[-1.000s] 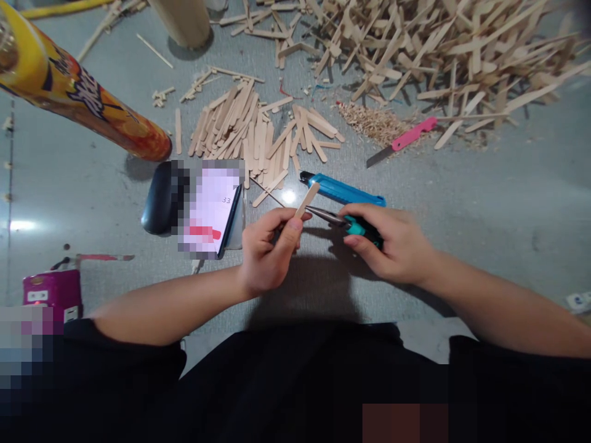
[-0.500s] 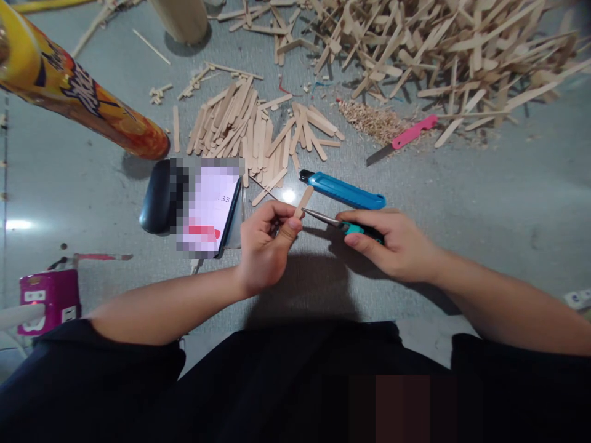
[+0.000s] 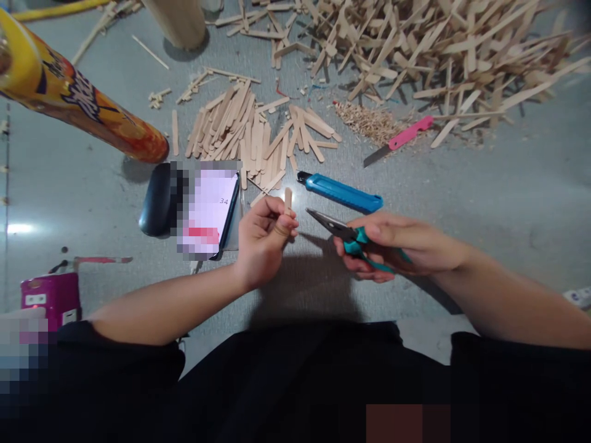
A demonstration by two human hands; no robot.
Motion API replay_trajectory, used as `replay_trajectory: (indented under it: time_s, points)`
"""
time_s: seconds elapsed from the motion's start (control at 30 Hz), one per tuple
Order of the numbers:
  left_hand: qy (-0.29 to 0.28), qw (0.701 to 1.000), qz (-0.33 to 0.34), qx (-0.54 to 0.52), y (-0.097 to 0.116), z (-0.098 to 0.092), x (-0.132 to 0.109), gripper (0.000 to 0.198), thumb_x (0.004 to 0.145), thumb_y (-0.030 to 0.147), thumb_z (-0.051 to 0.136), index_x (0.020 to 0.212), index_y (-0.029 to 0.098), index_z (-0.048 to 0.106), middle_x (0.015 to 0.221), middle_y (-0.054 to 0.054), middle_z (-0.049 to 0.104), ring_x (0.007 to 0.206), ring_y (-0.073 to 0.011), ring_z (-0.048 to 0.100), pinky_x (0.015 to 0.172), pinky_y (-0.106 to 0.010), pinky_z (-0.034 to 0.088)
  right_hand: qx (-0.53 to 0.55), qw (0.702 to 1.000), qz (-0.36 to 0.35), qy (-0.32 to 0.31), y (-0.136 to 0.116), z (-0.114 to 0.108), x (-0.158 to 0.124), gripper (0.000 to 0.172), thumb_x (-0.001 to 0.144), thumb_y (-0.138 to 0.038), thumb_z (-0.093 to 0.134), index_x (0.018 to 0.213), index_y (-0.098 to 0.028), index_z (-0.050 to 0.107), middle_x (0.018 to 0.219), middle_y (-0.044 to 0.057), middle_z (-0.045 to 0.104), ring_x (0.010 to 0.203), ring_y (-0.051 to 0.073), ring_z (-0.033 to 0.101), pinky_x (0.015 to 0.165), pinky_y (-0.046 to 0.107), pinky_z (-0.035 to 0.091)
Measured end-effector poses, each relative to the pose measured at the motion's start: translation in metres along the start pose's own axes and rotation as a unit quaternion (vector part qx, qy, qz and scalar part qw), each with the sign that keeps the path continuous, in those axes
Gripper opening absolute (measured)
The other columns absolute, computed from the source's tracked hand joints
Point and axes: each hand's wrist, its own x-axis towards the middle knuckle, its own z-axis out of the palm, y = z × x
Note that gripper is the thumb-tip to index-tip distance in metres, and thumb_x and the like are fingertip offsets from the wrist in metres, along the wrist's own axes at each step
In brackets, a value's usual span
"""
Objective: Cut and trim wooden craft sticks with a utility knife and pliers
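Observation:
Between the thumb and fingers of my left hand [image 3: 263,240] is a short wooden craft stick [image 3: 288,200], pointing up and away from me. My right hand [image 3: 392,243] is wrapped round the teal handles of needle-nose pliers [image 3: 335,224]. Their pointed jaws face the stick but stand a little apart from it. Just beyond the pliers lies a blue utility knife [image 3: 344,192]. A loose pile of cut craft sticks [image 3: 226,123] spreads out beyond my left hand.
A phone [image 3: 210,209] and dark computer mouse [image 3: 157,200] lie left of my left hand. A tall yellow-orange canister [image 3: 92,98] stands farther left. At the back right are a pink-handled saw [image 3: 410,132], wood shavings [image 3: 369,120] and a large heap of sticks [image 3: 438,49]. A purple power strip [image 3: 50,295] is at lower left.
The pliers have come away from the stick to the right and turned, showing their broad side. My left hand has shifted slightly left, and the stick now stands more upright and shows less length.

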Motion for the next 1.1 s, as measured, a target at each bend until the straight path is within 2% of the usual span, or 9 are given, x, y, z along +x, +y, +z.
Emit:
replay_trajectory:
  time_s: [0.1, 0.13, 0.23, 0.3, 0.33, 0.47, 0.63, 0.9, 1.1]
  points:
    - [0.016, 1.000, -0.006, -0.002, -0.001, -0.001, -0.001, 0.052, 0.088, 0.054, 0.107, 0.087, 0.022, 0.066, 0.080, 0.002, 0.072, 0.061, -0.0072, 0.066, 0.057, -0.018, 0.059, -0.259, 0.954, -0.075, 0.129, -0.009, -0.001, -0.015, 0.046, 0.115, -0.068, 0.070, 0.118, -0.024, 0.080, 0.086, 0.005, 0.075, 0.062, 0.018, 0.062, 0.053, 0.033, 0.049]
    - [0.018, 1.000, -0.009, 0.002, -0.001, -0.001, -0.002, 0.051, 0.088, 0.054, 0.106, 0.088, 0.022, 0.067, 0.080, 0.002, 0.072, 0.060, -0.0071, 0.066, 0.057, -0.018, 0.059, -0.383, 0.895, -0.118, 0.197, -0.011, -0.004, -0.020, 0.042, 0.114, -0.066, 0.071, 0.121, -0.026, 0.081, 0.088, 0.005, 0.077, 0.067, 0.022, 0.067, 0.059, 0.037, 0.054]
    - [0.019, 0.999, -0.018, 0.023, -0.002, -0.001, -0.006, 0.048, 0.089, 0.054, 0.104, 0.088, 0.021, 0.069, 0.079, 0.001, 0.073, 0.059, -0.0070, 0.066, 0.056, -0.017, 0.059, -0.647, 0.633, -0.210, 0.370, -0.014, -0.021, -0.028, 0.037, 0.109, -0.060, 0.077, 0.130, -0.030, 0.081, 0.109, 0.013, 0.086, 0.096, 0.039, 0.080, 0.082, 0.055, 0.063]
    - [0.018, 0.999, -0.015, 0.039, -0.002, -0.001, -0.008, 0.045, 0.091, 0.052, 0.103, 0.088, 0.021, 0.071, 0.078, 0.000, 0.074, 0.059, -0.0072, 0.066, 0.056, -0.017, 0.059, -0.697, 0.542, -0.206, 0.422, -0.013, -0.039, -0.028, 0.039, 0.110, -0.056, 0.077, 0.137, -0.029, 0.078, 0.130, 0.019, 0.086, 0.119, 0.049, 0.080, 0.095, 0.066, 0.063]
    - [0.016, 0.999, -0.012, 0.046, -0.002, 0.000, -0.008, 0.043, 0.091, 0.051, 0.102, 0.088, 0.021, 0.071, 0.079, 0.000, 0.074, 0.059, -0.0073, 0.065, 0.056, -0.017, 0.060, -0.700, 0.531, -0.198, 0.433, -0.012, -0.048, -0.026, 0.039, 0.110, -0.054, 0.076, 0.140, -0.029, 0.077, 0.134, 0.019, 0.085, 0.124, 0.051, 0.079, 0.099, 0.070, 0.063]
    - [0.003, 0.998, -0.007, 0.066, 0.001, 0.002, -0.008, 0.037, 0.093, 0.045, 0.099, 0.087, 0.021, 0.072, 0.078, -0.001, 0.075, 0.059, -0.0077, 0.065, 0.055, -0.017, 0.060, -0.690, 0.561, -0.183, 0.420, -0.007, -0.077, -0.019, 0.033, 0.107, -0.045, 0.084, 0.135, -0.029, 0.078, 0.132, 0.018, 0.084, 0.126, 0.051, 0.076, 0.107, 0.074, 0.061]
    - [-0.006, 0.997, -0.006, 0.071, 0.002, 0.003, -0.007, 0.033, 0.093, 0.040, 0.099, 0.087, 0.020, 0.074, 0.080, -0.001, 0.076, 0.060, -0.0070, 0.066, 0.056, -0.015, 0.059, -0.671, 0.591, -0.184, 0.409, -0.004, -0.083, -0.017, 0.032, 0.102, -0.041, 0.090, 0.128, -0.028, 0.079, 0.130, 0.020, 0.083, 0.129, 0.050, 0.075, 0.111, 0.074, 0.059]
    - [0.002, 0.998, -0.021, 0.054, 0.003, 0.005, -0.007, 0.044, 0.093, 0.052, 0.101, 0.090, 0.020, 0.071, 0.083, -0.001, 0.076, 0.058, -0.0065, 0.066, 0.053, -0.015, 0.059, -0.673, 0.567, -0.194, 0.434, -0.013, -0.068, -0.023, 0.033, 0.107, -0.044, 0.085, 0.137, -0.029, 0.081, 0.139, 0.019, 0.083, 0.137, 0.055, 0.075, 0.119, 0.083, 0.056]
    - [-0.003, 0.998, -0.024, 0.058, 0.006, 0.007, -0.007, 0.049, 0.095, 0.059, 0.100, 0.093, 0.019, 0.071, 0.074, 0.001, 0.077, 0.052, -0.0062, 0.065, 0.051, -0.015, 0.058, -0.606, 0.668, -0.249, 0.354, -0.005, -0.022, -0.020, 0.032, 0.105, -0.044, 0.087, 0.134, -0.030, 0.085, 0.121, 0.009, 0.091, 0.097, 0.035, 0.087, 0.087, 0.053, 0.069]
